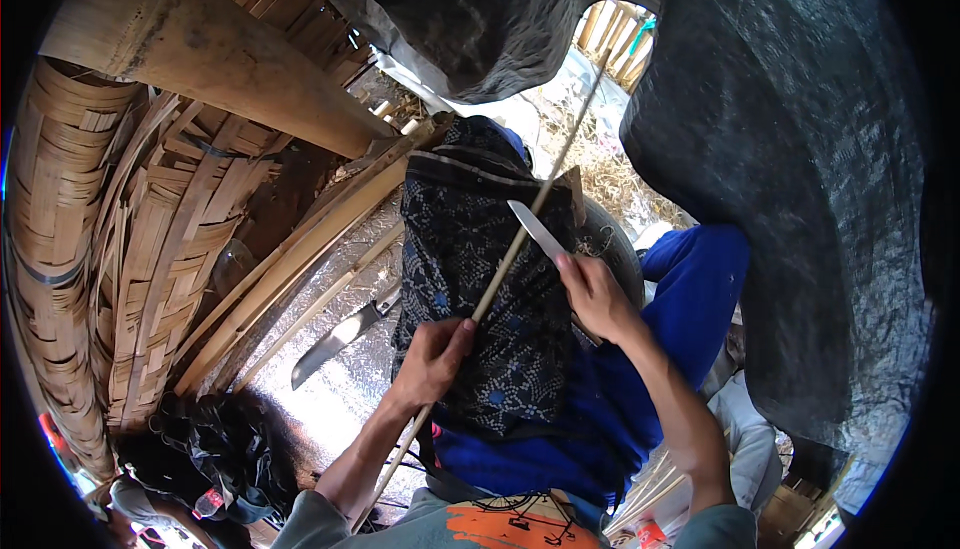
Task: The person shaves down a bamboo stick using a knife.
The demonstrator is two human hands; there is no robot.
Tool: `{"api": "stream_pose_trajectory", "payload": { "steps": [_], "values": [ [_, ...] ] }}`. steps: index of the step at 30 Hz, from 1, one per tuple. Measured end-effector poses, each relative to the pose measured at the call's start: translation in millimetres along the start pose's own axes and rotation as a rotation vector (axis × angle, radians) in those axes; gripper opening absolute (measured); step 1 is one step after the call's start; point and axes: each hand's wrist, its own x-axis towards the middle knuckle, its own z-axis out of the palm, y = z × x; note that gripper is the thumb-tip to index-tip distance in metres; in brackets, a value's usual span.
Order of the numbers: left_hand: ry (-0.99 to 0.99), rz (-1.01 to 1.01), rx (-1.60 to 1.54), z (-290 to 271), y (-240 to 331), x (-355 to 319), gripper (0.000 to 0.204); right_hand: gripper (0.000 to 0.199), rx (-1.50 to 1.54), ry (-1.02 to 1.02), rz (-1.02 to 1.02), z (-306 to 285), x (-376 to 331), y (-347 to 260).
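Note:
A long, thin bamboo stick (497, 274) runs slantwise across my lap, from beside my left forearm up toward the bright opening at the far side. My left hand (433, 361) is closed around it over the dark patterned cloth (485, 369) on my legs. My right hand (598, 299) grips a knife (537, 230), its handle mostly hidden in the fingers. The pale blade points up and left and lies against or just over the stick; which of the two I cannot tell. Left of the cloth, a second, broader knife (335, 345) rests on the ground.
Rolled woven bamboo (70, 229) stands at the left, below a thick bamboo pole (220, 49). Long bamboo strips (300, 259) lie beside my lap. A black plastic sheet (790, 179) hangs at the right. Dark plastic bags (235, 449) sit at the lower left.

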Motion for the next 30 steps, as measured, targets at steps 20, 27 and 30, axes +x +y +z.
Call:
{"api": "stream_pose_trajectory", "payload": {
  "steps": [20, 27, 30],
  "values": [
    [0.164, 0.000, 0.443, -6, 9, -26, 0.042, 0.032, -0.173, 0.071, 0.015, -11, 30, -19],
    [0.152, 0.086, 0.518, 6, 17, -40, 0.041, 0.033, -0.143, 0.108, -0.038, -11, 19, -19],
    [0.163, 0.093, 0.463, 11, 23, -21, 0.039, 0.037, -0.032, 0.141, -0.023, -18, 10, -16]
  ]
}}
